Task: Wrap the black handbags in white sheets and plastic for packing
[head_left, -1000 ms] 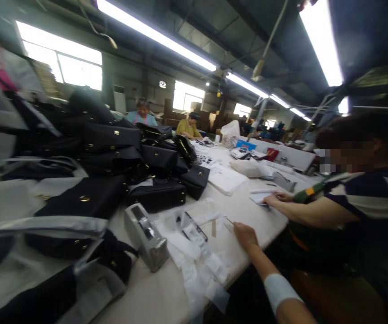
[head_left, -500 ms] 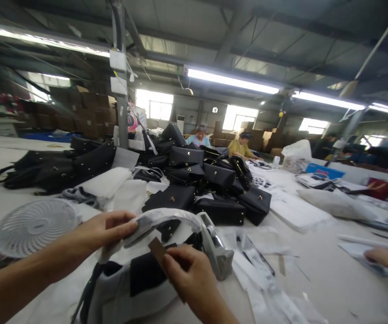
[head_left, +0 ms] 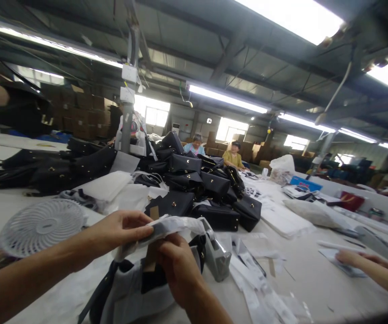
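My left hand (head_left: 121,229) pinches the top edge of a white paper-wrapped handle (head_left: 175,225) on a black bag (head_left: 136,288) that sits in grey-white wrapping in front of me. My right hand (head_left: 176,265) is closed low against the bag's top, fingers curled on a small brown card (head_left: 148,261) tucked at the bag's opening. Both forearms reach in from the lower left.
A grey tape dispenser (head_left: 216,252) stands right of the bag, with paper strips (head_left: 257,279) scattered beyond. A white fan (head_left: 42,225) lies at left. A pile of black bags (head_left: 194,180) fills the table's middle. A co-worker's hand (head_left: 349,258) rests at right; two people sit far back.
The brown card in my right hand has gone from held up in front of the bag down into its opening. My left hand keeps its pinch on the wrapped handle.
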